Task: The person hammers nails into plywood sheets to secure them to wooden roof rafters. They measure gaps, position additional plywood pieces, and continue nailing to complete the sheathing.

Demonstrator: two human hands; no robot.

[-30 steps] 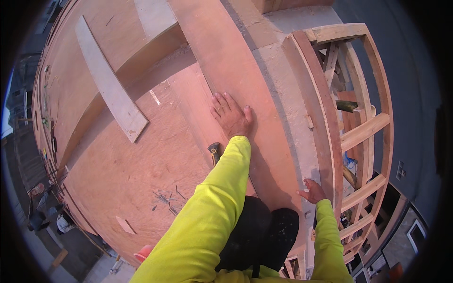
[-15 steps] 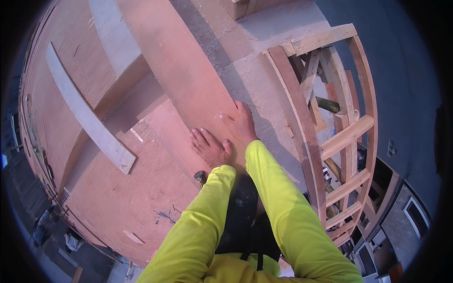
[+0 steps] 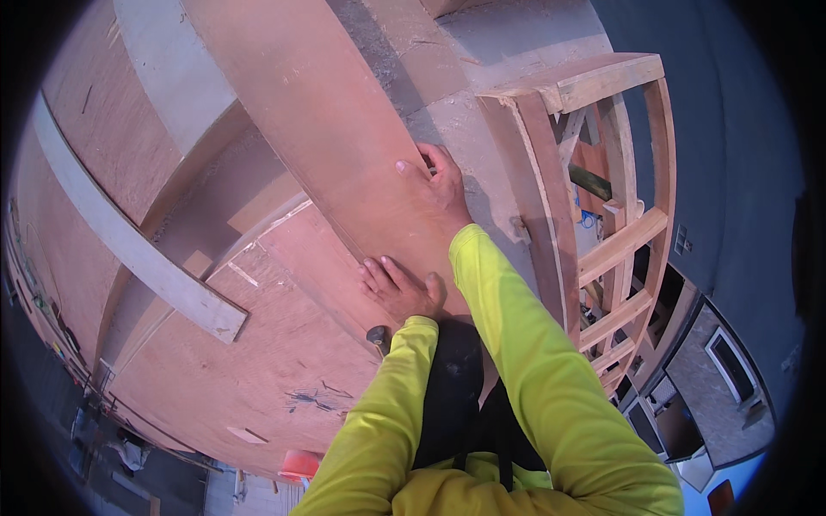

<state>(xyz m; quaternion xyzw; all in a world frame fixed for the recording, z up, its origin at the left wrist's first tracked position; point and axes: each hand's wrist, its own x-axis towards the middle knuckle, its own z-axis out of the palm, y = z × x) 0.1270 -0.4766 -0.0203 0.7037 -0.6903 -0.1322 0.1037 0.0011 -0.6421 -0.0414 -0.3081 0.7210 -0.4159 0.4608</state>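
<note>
A long strip of reddish plywood (image 3: 318,120) runs from the upper left down to my body. My right hand (image 3: 440,189) grips its right edge, thumb on top and fingers curled over the side. My left hand (image 3: 403,292) rests at the opposite edge, lower down, fingers spread and lying flat, the tips reaching past the edge toward the plywood sheet (image 3: 297,249) beside it. Close to my left wrist lies a dark-ended tool (image 3: 377,335), mostly hidden by the sleeve. The strip's lower end meets my dark trousers.
A curved pale wooden strip (image 3: 129,228) lies across the panels at left. Loose nails (image 3: 317,397) and a wood scrap (image 3: 248,435) lie on the plywood. To the right stands a curved timber frame (image 3: 619,241) with open gaps. A red object (image 3: 299,464) shows low down.
The view has shifted, sliding the surroundings across the picture. My right hand has moved up along the plywood strip relative to my left, with its fingers more curled at the edge.
</note>
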